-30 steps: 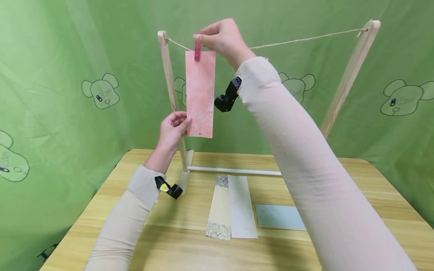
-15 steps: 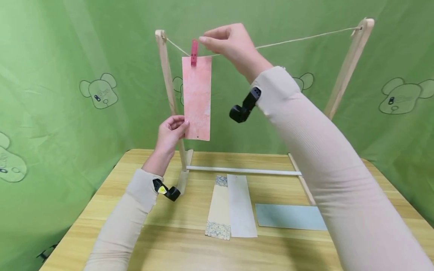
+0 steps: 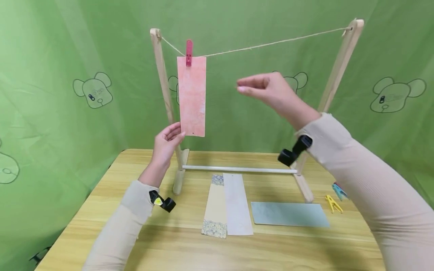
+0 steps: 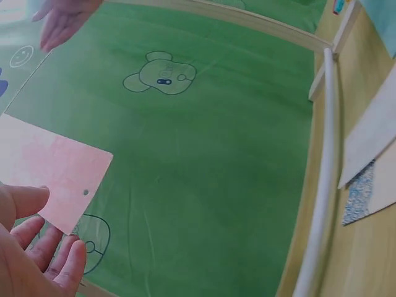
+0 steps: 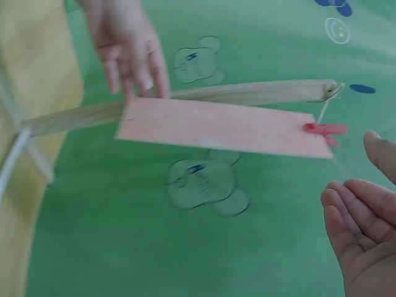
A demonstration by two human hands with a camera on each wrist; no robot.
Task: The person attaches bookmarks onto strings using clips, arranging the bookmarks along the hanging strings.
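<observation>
One red clip [image 3: 188, 52] holds one pink card [image 3: 192, 98] to the line [image 3: 251, 47]; the left hand [image 3: 165, 145], fingers parted, is at its lower corner; the right hand [image 3: 271, 88], relaxed, hangs apart; on the table [image 3: 271, 248], three cards [image 3: 239, 205], at least two clips [image 3: 333, 204]

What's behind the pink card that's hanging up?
In the head view, green cloth is behind the pink card, and part of a bear drawing peeks out on the left. The card covers the rest of that drawing from there.
</observation>
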